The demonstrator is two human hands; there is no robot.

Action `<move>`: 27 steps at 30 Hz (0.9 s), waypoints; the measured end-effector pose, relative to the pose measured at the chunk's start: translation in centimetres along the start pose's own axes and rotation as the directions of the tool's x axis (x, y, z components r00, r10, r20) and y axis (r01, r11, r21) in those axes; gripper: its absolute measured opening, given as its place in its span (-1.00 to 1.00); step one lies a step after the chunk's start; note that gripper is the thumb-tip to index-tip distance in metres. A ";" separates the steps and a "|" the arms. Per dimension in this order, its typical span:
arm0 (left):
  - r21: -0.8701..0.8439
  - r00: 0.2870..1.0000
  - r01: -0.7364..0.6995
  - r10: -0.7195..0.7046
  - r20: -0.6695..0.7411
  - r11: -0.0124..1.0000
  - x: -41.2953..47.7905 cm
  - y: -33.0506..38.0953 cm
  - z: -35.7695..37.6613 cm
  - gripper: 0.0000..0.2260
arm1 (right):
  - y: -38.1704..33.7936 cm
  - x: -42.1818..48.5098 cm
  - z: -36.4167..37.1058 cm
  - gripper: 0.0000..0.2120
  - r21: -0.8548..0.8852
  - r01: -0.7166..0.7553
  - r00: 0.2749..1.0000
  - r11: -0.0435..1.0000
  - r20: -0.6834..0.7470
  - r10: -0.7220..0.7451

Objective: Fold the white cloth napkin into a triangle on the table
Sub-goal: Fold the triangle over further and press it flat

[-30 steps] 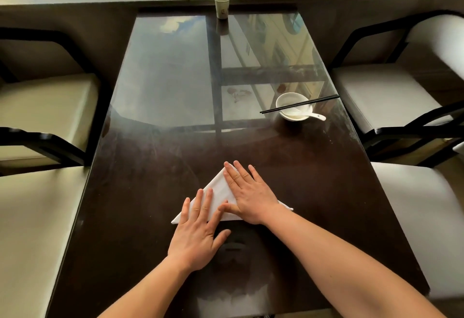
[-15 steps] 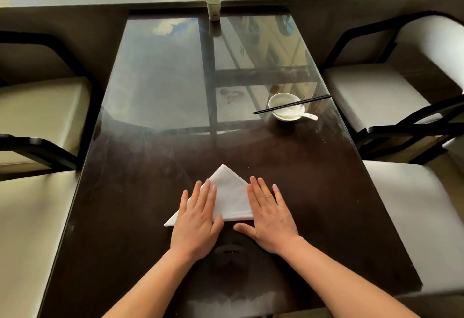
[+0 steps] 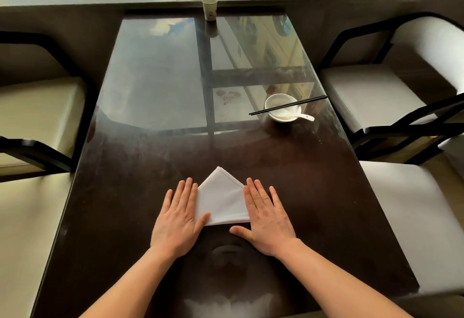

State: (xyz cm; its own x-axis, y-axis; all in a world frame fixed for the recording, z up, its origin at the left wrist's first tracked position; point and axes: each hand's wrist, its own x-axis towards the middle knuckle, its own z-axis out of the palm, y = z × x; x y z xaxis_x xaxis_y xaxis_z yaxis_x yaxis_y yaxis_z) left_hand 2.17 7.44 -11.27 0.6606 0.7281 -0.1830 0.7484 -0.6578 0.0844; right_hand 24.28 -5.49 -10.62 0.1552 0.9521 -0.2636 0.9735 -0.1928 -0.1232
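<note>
The napkin (image 3: 222, 202), a triangle, lies on the table (image 3: 326, 192) between the left hand (image 3: 179, 220) and the right hand (image 3: 266, 220), both flat with fingers straight, each covering a corner; its long edge runs hand to hand, tip pointing away.

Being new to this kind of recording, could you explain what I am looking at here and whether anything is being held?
There is no machine: a person works with bare hands, filmed by a camera worn on the head, looking down. On the dark table lies a white napkin, already a triangle. The left hand and right hand lie flat over its side corners, gripping nothing. Farther off stand a bowl holding a spoon, chopsticks across it, and a paper cup.
</note>
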 end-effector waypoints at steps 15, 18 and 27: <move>0.004 1.000 0.028 -0.028 0.000 1.000 -1.5 -1.6 0.3 -0.24 | -7.9 0.8 0.5 0.01 -0.001 0.150 0.988 0.989 0.029 -0.150; 0.002 0.999 0.043 -0.043 0.005 0.999 -1.5 -1.3 0.1 -0.23 | -5.0 -2.5 1.0 0.03 0.014 0.005 0.999 1.000 0.036 -0.006; 0.014 0.998 0.053 -0.052 -0.021 0.999 -1.6 -1.4 0.3 -0.25 | -5.5 -3.5 -0.2 0.05 0.010 -0.153 0.988 0.988 0.006 0.153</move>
State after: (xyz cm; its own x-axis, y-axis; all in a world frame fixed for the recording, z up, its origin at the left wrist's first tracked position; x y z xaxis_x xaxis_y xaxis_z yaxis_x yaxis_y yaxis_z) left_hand 0.05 7.11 -11.39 0.6215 0.7654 -0.1669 0.7814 -0.6211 0.0610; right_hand 18.38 -7.75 -8.81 0.3015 0.9100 -0.2846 0.9365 -0.3387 -0.0908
